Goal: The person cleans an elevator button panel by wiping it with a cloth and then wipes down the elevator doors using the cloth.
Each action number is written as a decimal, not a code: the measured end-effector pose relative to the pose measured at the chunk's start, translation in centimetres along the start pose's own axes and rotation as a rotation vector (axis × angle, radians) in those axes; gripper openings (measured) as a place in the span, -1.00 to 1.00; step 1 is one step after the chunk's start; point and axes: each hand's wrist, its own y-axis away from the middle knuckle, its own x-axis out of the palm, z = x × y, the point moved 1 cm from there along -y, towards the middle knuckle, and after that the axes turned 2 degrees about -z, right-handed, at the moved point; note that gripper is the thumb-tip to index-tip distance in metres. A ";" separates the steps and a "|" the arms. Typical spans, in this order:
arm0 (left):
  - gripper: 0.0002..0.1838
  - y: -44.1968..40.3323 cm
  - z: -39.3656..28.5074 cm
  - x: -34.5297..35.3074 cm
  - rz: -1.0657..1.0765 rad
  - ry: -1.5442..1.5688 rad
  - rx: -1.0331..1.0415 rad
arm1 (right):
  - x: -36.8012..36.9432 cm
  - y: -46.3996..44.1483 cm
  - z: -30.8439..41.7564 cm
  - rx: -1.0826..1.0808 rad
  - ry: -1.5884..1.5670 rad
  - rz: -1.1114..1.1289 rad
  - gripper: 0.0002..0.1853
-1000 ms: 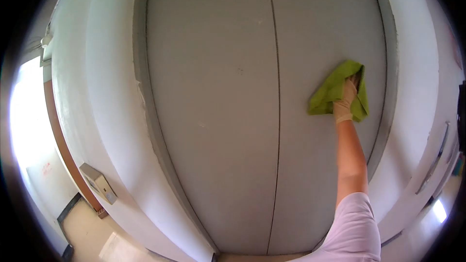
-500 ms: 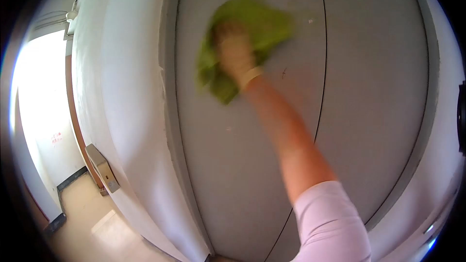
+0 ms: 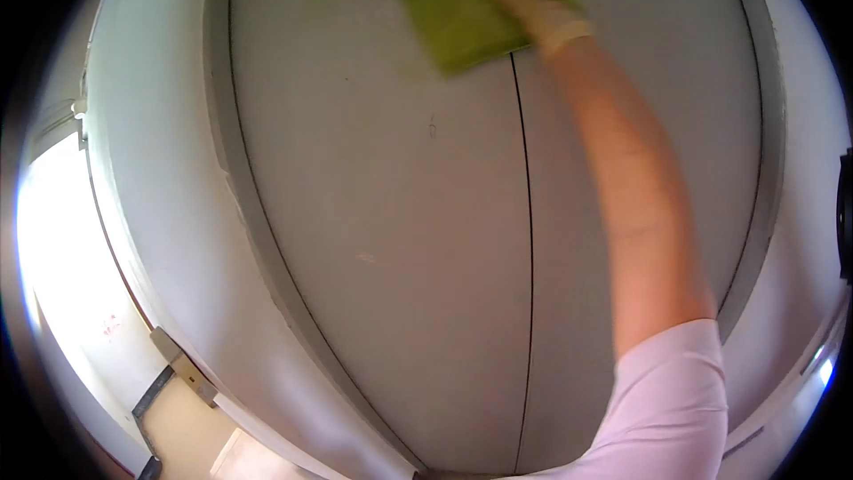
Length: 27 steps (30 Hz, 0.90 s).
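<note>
My right hand [image 3: 533, 11], in a pale glove, is at the top of the view with a green cloth [image 3: 458, 22] pressed under it. Both lie against grey double doors [image 3: 391, 213], over the upper part of the dark seam between the two panels. Motion blurs the cloth and the fingers, and the cloth's top is cut off by the frame. The bare forearm rises from a pale pink sleeve at the lower right. Small marks show on the left door panel. My left hand is out of the frame.
A grey frame and white walls [image 3: 169, 169] border the doors. On the left wall sits a metal panel [image 3: 184, 368], with a bright opening [image 3: 67, 231] and beige floor [image 3: 191, 431] beyond. A dark object [image 3: 846, 216] is at the right edge.
My right hand and the cloth went from the right panel across to the upper left panel, then back right and up to the seam. The view has shifted as well.
</note>
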 end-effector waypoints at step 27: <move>-0.67 9.5 2.9 -1.8 -0.113 -0.029 -0.075 | -3.5 24.6 20.5 -0.627 -0.167 1.217 -0.60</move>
